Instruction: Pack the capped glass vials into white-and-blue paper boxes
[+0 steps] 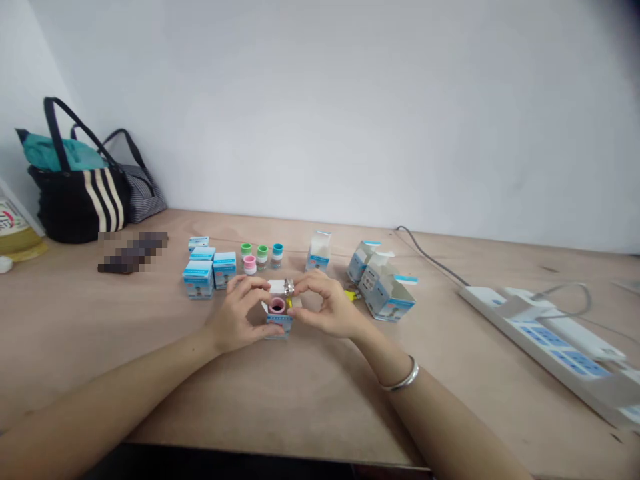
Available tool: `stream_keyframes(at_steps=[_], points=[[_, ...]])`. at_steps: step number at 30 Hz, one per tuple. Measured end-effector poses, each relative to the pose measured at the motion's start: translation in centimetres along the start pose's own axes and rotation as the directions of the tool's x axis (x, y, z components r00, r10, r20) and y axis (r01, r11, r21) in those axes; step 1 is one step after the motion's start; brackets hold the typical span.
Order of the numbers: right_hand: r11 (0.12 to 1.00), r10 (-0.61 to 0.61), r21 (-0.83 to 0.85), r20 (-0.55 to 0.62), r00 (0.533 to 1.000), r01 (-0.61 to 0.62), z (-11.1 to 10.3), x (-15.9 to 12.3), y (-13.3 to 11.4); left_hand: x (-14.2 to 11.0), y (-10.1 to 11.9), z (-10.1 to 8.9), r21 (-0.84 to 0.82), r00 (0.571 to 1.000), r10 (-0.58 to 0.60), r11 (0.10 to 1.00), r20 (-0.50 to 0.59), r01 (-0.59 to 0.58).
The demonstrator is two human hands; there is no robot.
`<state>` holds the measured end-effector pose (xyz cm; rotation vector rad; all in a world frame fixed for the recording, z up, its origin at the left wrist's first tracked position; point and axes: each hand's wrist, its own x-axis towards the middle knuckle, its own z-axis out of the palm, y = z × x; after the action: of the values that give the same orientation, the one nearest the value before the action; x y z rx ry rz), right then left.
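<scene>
A small blue-and-white carton (279, 327) stands with its top open between my hands. A pink-rimmed cap (277, 305) with a dark centre shows inside it. My left hand (245, 313) is closed round the carton's left side, thumb at the front. From the right, my right hand (323, 307) pinches the carton at its open flaps; a shiny ring is on one finger and a silver bangle (404, 375) on the wrist. Just behind the right hand lies a yellow object (353, 295), partly hidden, its kind unclear.
Closed cartons (199, 279) stand left, near small jars with green, pink (249, 265) and blue lids. An upright carton (319, 251) and opened cartons (387, 287) stand right. A power strip (545, 340) with cables lies far right; bags (80, 193) and an oil bottle (17, 230) are left.
</scene>
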<state>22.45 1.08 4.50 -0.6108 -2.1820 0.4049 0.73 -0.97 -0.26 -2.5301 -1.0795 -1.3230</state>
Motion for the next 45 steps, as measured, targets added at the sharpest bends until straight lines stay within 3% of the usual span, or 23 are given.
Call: stream_keyframes(at_steps=[8, 12, 15, 18, 24, 27, 32, 38, 45], points=[[0.997, -0.043, -0.068, -0.030, 0.999, 0.041, -0.1, -0.3, -0.3, 0.2, 0.2, -0.1, -0.004, 1.000, 0.001, 1.000, -0.010, -0.001], [0.997, 0.035, -0.067, -0.192, 0.981, -0.049, 0.0, -0.3, 0.1, 0.0, 0.1, 0.1, -0.038, 1.000, -0.003, 0.999, -0.020, 0.002], [0.989, 0.130, -0.036, -0.249, 0.960, -0.143, 0.3, -0.3, 0.6, -0.3, -0.2, 0.4, -0.130, 0.991, -0.056, 0.991, -0.123, 0.040], [0.972, 0.233, 0.061, -0.170, 0.957, -0.226, 0.8, -0.4, 1.0, -0.6, -0.3, 0.5, -0.192, 0.976, -0.128, 0.977, -0.179, 0.093], [0.878, 0.418, 0.266, -0.021, 0.908, -0.397, 2.4, -0.7, 1.3, -0.6, 0.3, 0.3, -0.141, 0.993, -0.105, 0.985, -0.044, 0.098], [0.871, 0.366, 0.332, 0.048, 0.929, -0.361, 2.6, -0.7, 1.3, -0.5, 0.5, 0.2, -0.128, 0.991, -0.101, 0.988, -0.090, 0.089], [0.929, 0.211, 0.314, -0.011, 0.977, -0.197, 1.8, -0.6, 0.5, -0.6, 0.2, 0.5, -0.133, 0.979, -0.157, 0.981, -0.127, 0.140], [0.987, 0.072, 0.148, -0.078, 0.994, -0.060, 1.7, -0.5, -0.6, -0.6, -0.1, 0.5, -0.163, 0.980, -0.150, 0.978, -0.130, 0.128], [0.983, -0.111, -0.152, -0.040, 0.993, 0.104, 1.7, -0.7, -0.7, -0.4, 0.2, 0.1, -0.125, 0.986, -0.134, 0.985, -0.101, 0.121]])
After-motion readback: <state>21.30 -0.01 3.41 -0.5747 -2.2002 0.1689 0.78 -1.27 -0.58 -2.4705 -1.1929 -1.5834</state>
